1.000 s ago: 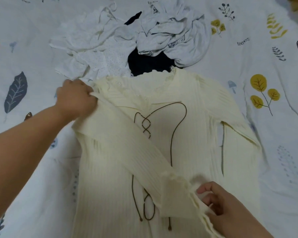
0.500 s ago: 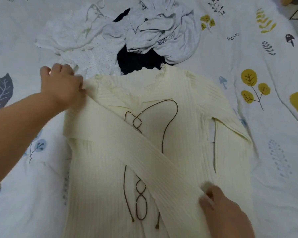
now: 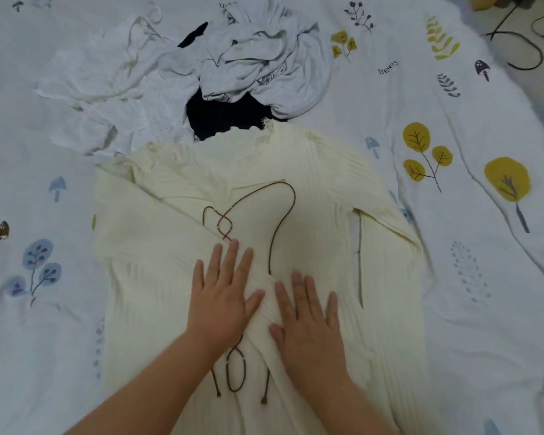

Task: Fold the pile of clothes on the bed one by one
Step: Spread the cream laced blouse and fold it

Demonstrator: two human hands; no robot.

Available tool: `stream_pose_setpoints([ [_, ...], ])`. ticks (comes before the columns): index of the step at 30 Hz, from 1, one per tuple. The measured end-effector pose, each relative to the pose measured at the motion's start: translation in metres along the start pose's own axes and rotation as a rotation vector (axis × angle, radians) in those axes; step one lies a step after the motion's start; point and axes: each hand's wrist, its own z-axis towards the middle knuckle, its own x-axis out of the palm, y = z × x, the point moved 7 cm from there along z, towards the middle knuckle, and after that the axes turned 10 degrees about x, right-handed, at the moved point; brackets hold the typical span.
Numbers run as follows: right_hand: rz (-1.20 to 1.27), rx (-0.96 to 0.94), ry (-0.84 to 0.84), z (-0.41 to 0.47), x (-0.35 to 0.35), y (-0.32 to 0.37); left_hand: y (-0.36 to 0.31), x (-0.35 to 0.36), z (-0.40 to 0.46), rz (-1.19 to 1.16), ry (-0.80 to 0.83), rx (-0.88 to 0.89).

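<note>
Two hands lay flat on the cream ribbed sweater [image 3: 182, 246], and the coming fold seemed to turn on how its right sleeve lay from them. The left hand [image 3: 222, 296] rested palm down with its fingers [image 3: 233, 262] straight and slightly spread, pressing the left sleeve [image 3: 157, 227], which was already folded in and ran diagonally across the chest under both palms. The right hand [image 3: 308, 318] sat just beside it, thumbs nearly meeting, its fingers [image 3: 299, 293] likewise straight and spread on the knit. Neither hand pinched or gripped anything.

The sweater lay face up on the bed sheet [image 3: 453, 293], collar beyond the fingertips and hem back toward the wrists, so its long axis ran the same way the fingers pointed. The brown lace cord [image 3: 283, 215] looped just ahead of the fingertips and passed between the two hands.

The right sleeve [image 3: 387, 262] lay outside the right hand's little finger, roughly parallel to the body with a narrow slit of sheet between. It was nearer the right hand, so I judged that hand the natural one to bring it inward across the chest.

Well beyond the fingertips, past the collar, the pile of unfolded clothes [image 3: 258, 58] waited, white pieces over a dark garment [image 3: 223, 117].
</note>
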Motion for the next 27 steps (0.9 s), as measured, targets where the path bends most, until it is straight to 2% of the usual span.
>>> stream_pose_setpoints([
  [3,0.057,-0.037,-0.119,0.005,-0.03,-0.008,-0.007,-0.007,0.001,0.001,-0.006,-0.049],
  [4,0.119,0.036,-0.196,0.007,-0.045,-0.024,-0.011,-0.011,0.001,-0.003,-0.014,-0.068],
  [6,0.223,0.299,-0.292,0.009,-0.072,-0.068,-0.023,-0.022,0.001,-0.031,-0.038,-0.076],
  [8,0.253,0.636,-0.196,0.006,-0.082,-0.119,-0.045,-0.028,-0.003,-0.039,-0.038,-0.022],
  [10,0.332,0.961,0.058,-0.007,-0.067,-0.161,-0.069,-0.02,-0.01,-0.052,0.031,0.064],
  [11,0.385,1.028,0.183,-0.014,-0.059,-0.169,-0.078,-0.014,-0.013,-0.051,0.078,0.101],
  [12,0.437,1.0,0.246,-0.016,-0.056,-0.169,-0.084,-0.006,-0.016,-0.047,0.123,0.121],
  [15,0.565,0.814,0.271,-0.012,-0.059,-0.164,-0.092,0.0,-0.019,-0.069,0.221,0.086],
  [17,0.536,0.774,0.229,-0.012,-0.073,-0.167,-0.093,-0.007,-0.017,-0.057,0.275,0.07],
  [20,0.481,0.756,0.061,-0.015,-0.115,-0.167,-0.101,-0.024,-0.012,-0.242,0.282,0.03],
  [22,0.437,0.71,-0.036,-0.017,-0.148,-0.156,-0.108,-0.051,-0.008,-0.475,0.131,0.012],
  [24,0.402,0.635,-0.072,-0.021,-0.177,-0.134,-0.115,-0.083,-0.005,-0.834,-0.005,-0.077],
  [27,0.303,0.432,-0.086,-0.028,-0.206,-0.081,-0.123,-0.111,0.0,-1.398,0.014,-0.29],
])
